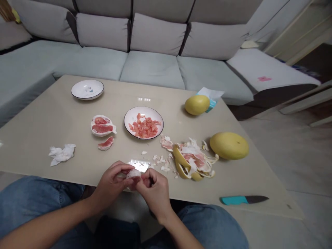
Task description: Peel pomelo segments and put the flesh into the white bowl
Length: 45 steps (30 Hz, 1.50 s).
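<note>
Between my two hands, over the table's near edge, is a pomelo segment (pixel 134 175) with white membrane on it. My left hand (pixel 114 180) grips its left side, thumb and fingers closed on it. My right hand (pixel 154 186) pinches the segment from the right, its fingers curled. Beyond them a white plate (pixel 129 126) with a dark rim bears loose pieces of pink pomelo flesh (pixel 146 127). Left of that plate lie a partly opened peeled pomelo (pixel 102 127) and a separate segment (pixel 105 143). A heap of peel and membrane (pixel 193 159) lies to the right of my hands.
Two whole yellow pomelos, one near (pixel 229 145) and one far (pixel 197 104), sit at the right; a tissue pack (pixel 211 98) is behind the far one. A knife (pixel 243 200) lies at the near right edge. Crumpled tissue (pixel 62 154) and another plate (pixel 87 89) are at left.
</note>
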{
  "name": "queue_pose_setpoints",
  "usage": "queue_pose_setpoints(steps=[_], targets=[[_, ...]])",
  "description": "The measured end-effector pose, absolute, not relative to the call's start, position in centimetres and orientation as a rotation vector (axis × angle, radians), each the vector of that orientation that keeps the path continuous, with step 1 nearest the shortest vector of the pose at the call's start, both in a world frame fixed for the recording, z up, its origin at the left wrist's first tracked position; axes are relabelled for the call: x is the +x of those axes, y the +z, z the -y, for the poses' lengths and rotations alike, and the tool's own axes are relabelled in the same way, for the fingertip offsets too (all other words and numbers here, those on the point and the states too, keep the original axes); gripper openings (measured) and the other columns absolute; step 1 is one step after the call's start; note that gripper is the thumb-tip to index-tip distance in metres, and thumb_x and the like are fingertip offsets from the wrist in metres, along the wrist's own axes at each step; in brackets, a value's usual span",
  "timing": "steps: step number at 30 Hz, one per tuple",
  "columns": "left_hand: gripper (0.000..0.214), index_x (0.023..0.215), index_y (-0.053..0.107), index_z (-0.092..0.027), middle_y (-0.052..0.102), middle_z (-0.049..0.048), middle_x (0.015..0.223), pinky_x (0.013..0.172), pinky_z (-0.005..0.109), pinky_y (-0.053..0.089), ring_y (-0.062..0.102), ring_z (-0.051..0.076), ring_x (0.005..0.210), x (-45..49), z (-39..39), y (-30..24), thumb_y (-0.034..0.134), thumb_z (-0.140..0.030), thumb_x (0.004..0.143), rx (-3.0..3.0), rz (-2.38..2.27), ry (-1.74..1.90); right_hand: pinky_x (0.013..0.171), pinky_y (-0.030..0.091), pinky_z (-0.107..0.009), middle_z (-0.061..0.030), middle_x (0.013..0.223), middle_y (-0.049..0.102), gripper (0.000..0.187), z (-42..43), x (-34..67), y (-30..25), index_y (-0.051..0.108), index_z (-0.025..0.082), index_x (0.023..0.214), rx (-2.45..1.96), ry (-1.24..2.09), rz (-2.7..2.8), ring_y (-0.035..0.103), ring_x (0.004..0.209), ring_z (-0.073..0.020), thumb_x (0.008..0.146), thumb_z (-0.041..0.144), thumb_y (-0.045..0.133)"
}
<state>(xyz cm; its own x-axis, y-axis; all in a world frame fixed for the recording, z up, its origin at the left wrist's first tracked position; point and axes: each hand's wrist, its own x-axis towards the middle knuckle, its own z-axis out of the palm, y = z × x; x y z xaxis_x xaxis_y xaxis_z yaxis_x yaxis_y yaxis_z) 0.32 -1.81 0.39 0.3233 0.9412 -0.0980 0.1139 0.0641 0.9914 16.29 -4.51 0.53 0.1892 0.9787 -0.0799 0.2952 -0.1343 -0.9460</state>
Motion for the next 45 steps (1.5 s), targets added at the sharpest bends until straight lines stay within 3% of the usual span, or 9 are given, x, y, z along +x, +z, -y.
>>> queue_pose_setpoints(steps=[11, 17, 25, 28, 31, 38, 45], targets=[[0.030, 0.103, 0.069, -0.018, 0.064, 0.0060, 0.101, 0.087, 0.028, 0.048, 0.061, 0.020, 0.096, 0.2, 1.1, 0.5, 0.074, -0.030, 0.076, 1.245, -1.009, 0.798, 0.044, 0.029, -0.020, 0.0069, 0.048, 0.041, 0.017, 4.4, 17.1, 0.1, 0.048, 0.019, 0.053, -1.611, 0.757, 1.384, 0.036, 0.045, -0.0082, 0.068, 0.017, 0.056], [0.041, 0.112, 0.063, -0.015, 0.072, 0.0074, 0.092, 0.072, 0.027, 0.051, 0.067, 0.020, 0.082, -0.3, 0.9, 0.7, 0.074, -0.035, 0.077, 0.848, -0.889, 0.585, 0.045, 0.029, -0.020, 0.0066, 0.048, 0.040, 0.015, 3.8, 18.0, 0.5, 0.048, 0.019, 0.053, -1.621, 0.704, 1.411, 0.036, 0.046, -0.0086, 0.066, 0.016, 0.053], [0.037, 0.115, 0.061, -0.014, 0.072, 0.0120, 0.087, 0.069, 0.034, 0.056, 0.070, 0.022, 0.074, -0.5, 0.0, -0.2, 0.065, -0.036, 0.085, 0.603, -0.641, 0.522, 0.044, 0.024, -0.020, 0.0080, 0.048, 0.038, 0.010, 3.3, 18.8, 1.7, 0.051, 0.019, 0.058, -1.568, 1.118, 1.189, 0.031, 0.045, -0.0079, 0.065, 0.024, 0.056], [0.042, 0.110, 0.063, -0.013, 0.069, 0.0121, 0.089, 0.073, 0.038, 0.058, 0.069, 0.023, 0.079, 0.0, -0.2, -0.1, 0.068, -0.043, 0.081, 0.585, -0.581, 0.507, 0.045, 0.025, -0.019, 0.0083, 0.050, 0.041, 0.009, 3.2, 19.0, 1.8, 0.052, 0.019, 0.064, -1.408, 1.405, 1.092, 0.033, 0.046, -0.0073, 0.067, 0.024, 0.058], [0.045, 0.110, 0.062, -0.016, 0.067, 0.0109, 0.101, 0.078, 0.040, 0.057, 0.067, 0.024, 0.088, 0.3, 0.1, 0.1, 0.076, -0.039, 0.074, 0.670, -0.621, 0.474, 0.048, 0.032, -0.019, 0.0071, 0.053, 0.048, 0.006, 3.3, 18.9, 1.8, 0.053, 0.019, 0.069, -1.225, 1.609, 1.013, 0.041, 0.048, -0.0081, 0.068, 0.022, 0.059], [0.047, 0.117, 0.061, -0.020, 0.067, 0.0097, 0.103, 0.083, 0.041, 0.053, 0.063, 0.025, 0.097, 0.2, 0.4, 0.6, 0.077, -0.028, 0.074, 0.666, -0.685, 0.495, 0.054, 0.043, -0.023, 0.0021, 0.058, 0.062, 0.006, 3.1, 18.6, 1.7, 0.056, 0.020, 0.069, -1.204, 1.588, 0.931, 0.056, 0.054, -0.0124, 0.071, 0.025, 0.058], [0.055, 0.116, 0.063, -0.014, 0.067, 0.0068, 0.086, 0.064, 0.027, 0.046, 0.060, 0.017, 0.072, 0.3, 0.5, 0.3, 0.081, -0.035, 0.068, 0.818, -0.763, 0.479, 0.049, 0.042, -0.020, 0.0049, 0.049, 0.059, 0.007, 2.9, 18.2, 0.6, 0.054, 0.020, 0.072, -1.197, 1.598, 0.817, 0.051, 0.044, -0.0104, 0.075, 0.026, 0.057]])
